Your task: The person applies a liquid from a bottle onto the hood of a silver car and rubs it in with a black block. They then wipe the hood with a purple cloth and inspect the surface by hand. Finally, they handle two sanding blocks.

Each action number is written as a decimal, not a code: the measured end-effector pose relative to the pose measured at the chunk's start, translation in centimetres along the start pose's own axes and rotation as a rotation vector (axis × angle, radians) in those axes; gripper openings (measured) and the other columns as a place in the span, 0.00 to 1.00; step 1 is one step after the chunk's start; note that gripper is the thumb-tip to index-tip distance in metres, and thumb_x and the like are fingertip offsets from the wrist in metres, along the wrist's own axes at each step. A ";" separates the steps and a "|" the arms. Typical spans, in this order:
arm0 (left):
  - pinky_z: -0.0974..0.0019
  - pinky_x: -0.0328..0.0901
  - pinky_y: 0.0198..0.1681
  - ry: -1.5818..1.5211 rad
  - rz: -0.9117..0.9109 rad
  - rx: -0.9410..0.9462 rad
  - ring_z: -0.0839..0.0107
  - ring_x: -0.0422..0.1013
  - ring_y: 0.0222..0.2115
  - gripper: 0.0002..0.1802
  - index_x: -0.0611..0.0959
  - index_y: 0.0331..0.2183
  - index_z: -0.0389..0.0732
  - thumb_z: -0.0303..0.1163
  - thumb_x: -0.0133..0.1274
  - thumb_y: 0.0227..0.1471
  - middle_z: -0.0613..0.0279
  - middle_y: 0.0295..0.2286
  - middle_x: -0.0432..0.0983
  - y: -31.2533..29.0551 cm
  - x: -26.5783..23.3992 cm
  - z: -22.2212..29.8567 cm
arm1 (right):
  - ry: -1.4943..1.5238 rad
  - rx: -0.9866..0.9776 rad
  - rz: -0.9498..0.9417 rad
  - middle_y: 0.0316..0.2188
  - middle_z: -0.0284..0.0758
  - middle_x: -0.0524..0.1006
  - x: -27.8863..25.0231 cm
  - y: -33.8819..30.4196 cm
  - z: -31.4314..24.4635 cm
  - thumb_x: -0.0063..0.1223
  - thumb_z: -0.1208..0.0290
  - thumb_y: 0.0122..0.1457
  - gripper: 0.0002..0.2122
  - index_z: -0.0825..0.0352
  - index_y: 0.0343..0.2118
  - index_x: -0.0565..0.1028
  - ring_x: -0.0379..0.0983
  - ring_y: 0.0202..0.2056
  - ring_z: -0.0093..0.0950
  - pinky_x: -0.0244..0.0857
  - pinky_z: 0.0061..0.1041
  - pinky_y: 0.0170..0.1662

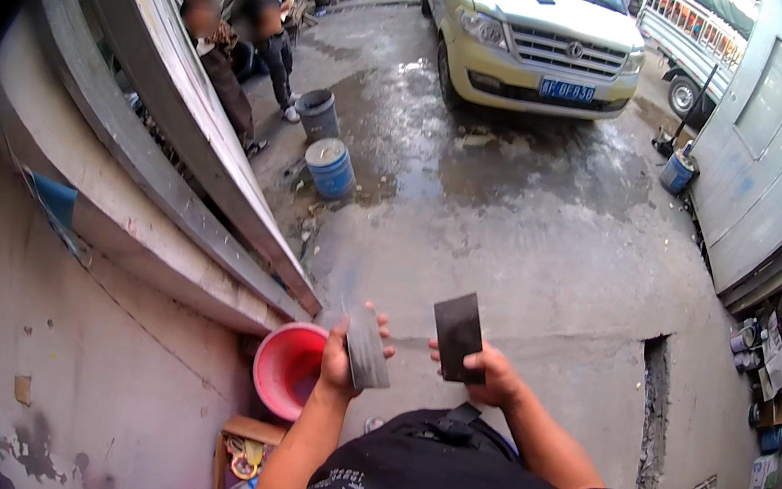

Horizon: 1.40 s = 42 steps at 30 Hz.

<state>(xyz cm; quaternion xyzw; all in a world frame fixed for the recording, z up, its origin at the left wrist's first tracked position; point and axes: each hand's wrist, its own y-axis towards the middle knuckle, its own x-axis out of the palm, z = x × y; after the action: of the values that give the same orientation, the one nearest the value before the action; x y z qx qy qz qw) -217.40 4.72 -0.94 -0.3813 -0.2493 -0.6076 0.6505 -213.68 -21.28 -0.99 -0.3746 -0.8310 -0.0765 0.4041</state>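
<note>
My left hand (337, 356) is closed around a grey, flat rectangular pad (366, 347), thumb on the near side and fingertips showing past its far edge. A dark, nearly black rectangular sheet (458, 333) is pinched in my right hand (495, 375), with the thumb across its lower right corner and fingers behind it. The two pieces are held apart in front of my body, above the concrete floor. What each is made of cannot be made out for certain. Just left of my left hand stands a red plastic bucket (264, 367).
A cardboard box (254, 430) of small items sits below the bucket. A drain slot (655, 406) cuts the floor at right, near cans and papers (779, 353). Ahead are a blue pail (329, 170), a grey bin (318, 116), two people (266, 29) and a parked truck (532, 43).
</note>
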 end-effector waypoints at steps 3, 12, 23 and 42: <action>0.56 0.71 0.41 -0.090 -0.138 -0.017 0.61 0.70 0.43 0.34 0.65 0.55 0.36 0.52 0.38 0.58 0.47 0.48 0.69 -0.6 1.2 0.8 | -0.126 -0.002 0.111 0.48 0.40 0.72 1.2 -0.5 -0.6 0.44 0.58 0.63 0.23 0.69 0.55 0.64 0.70 0.49 0.34 0.65 0.34 0.51; 0.48 0.67 0.49 -0.082 -0.208 0.048 0.48 0.61 0.55 0.31 0.57 0.60 0.42 0.45 0.38 0.61 0.48 0.56 0.59 -2.5 5.7 2.0 | -0.297 -0.128 0.127 0.45 0.33 0.73 3.7 -1.5 -1.7 0.52 0.72 0.59 0.22 0.70 0.56 0.63 0.69 0.45 0.21 0.64 0.26 0.50; 0.47 0.67 0.49 -0.006 -0.170 0.132 0.50 0.63 0.54 0.28 0.62 0.58 0.49 0.48 0.41 0.60 0.52 0.53 0.65 -2.7 6.3 1.7 | -0.499 -0.246 0.094 0.48 0.38 0.71 5.5 -1.7 -2.4 0.51 0.75 0.58 0.31 0.62 0.64 0.53 0.66 0.48 0.22 0.59 0.25 0.52; 0.48 0.54 0.59 0.467 -0.068 0.835 0.53 0.56 0.59 0.31 0.50 0.63 0.44 0.35 0.38 0.61 0.50 0.58 0.55 -1.4 13.4 3.9 | -0.472 -0.017 -0.021 0.54 0.31 0.68 12.1 -1.5 -2.2 0.38 0.74 0.64 0.20 0.65 0.59 0.64 0.63 0.52 0.20 0.57 0.21 0.56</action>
<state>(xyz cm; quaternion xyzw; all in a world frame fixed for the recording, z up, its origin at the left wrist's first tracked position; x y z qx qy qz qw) -216.44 -0.16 12.15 0.0676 -0.3317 -0.5460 0.7663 -218.08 -16.49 9.57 -0.3768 -0.9056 0.0017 0.1946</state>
